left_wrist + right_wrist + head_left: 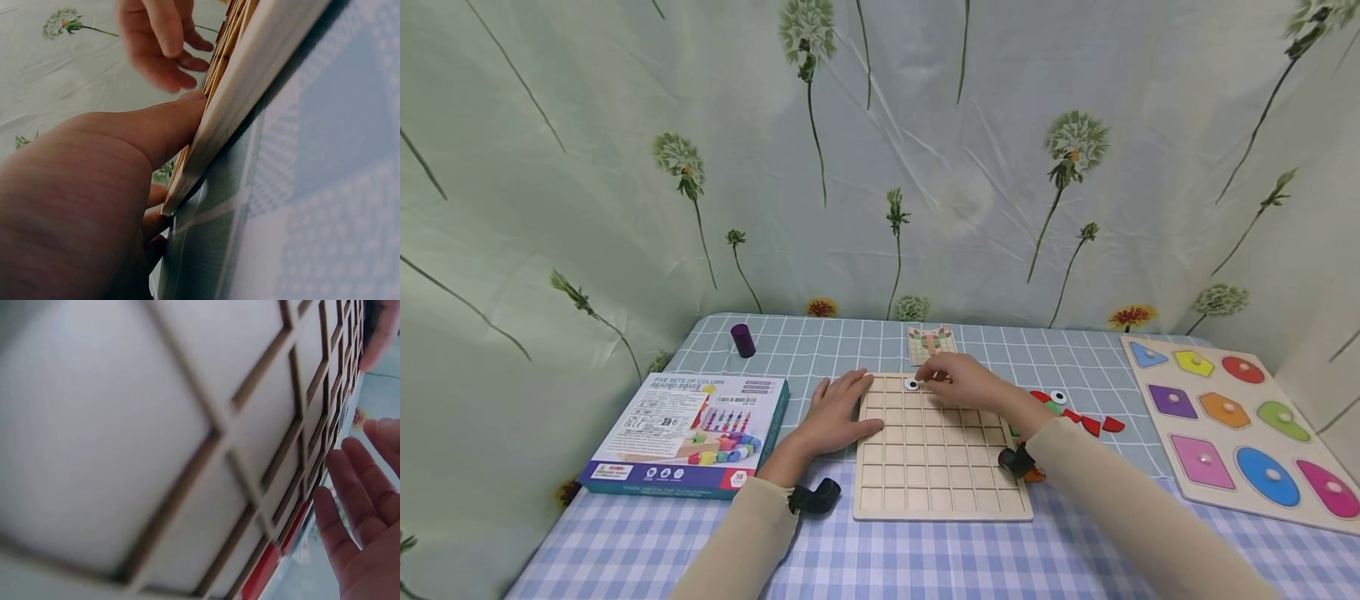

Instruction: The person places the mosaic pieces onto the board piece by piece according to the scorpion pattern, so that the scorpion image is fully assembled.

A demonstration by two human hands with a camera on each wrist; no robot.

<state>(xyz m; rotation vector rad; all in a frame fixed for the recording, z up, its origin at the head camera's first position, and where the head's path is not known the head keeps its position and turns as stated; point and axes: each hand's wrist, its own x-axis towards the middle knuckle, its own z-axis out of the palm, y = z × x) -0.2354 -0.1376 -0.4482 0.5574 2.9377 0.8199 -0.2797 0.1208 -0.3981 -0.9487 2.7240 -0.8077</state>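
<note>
A wooden grid board (895, 475) lies flat on the table in the head view. At its top left side rests my left hand (835, 417), fingers straight and thumb on the board's edge; the left wrist view shows this thumb (178, 119) on the rim. My right hand (958, 382) is over the board's far edge, its loosely bent fingertips beside a white round eye piece (912, 384) with a black pupil. Whether they touch it is hard to see. In the right wrist view the fingers (359, 487) are spread apart. My right forearm hides part of the board.
A small pattern card (931, 345) lies behind the board. Red pieces (1092, 426) and another eye piece (1058, 397) lie to its right, partly behind my arm. A shape puzzle (1202, 417) is at far right. On the left are a toy box (688, 433) and a purple cylinder (742, 341).
</note>
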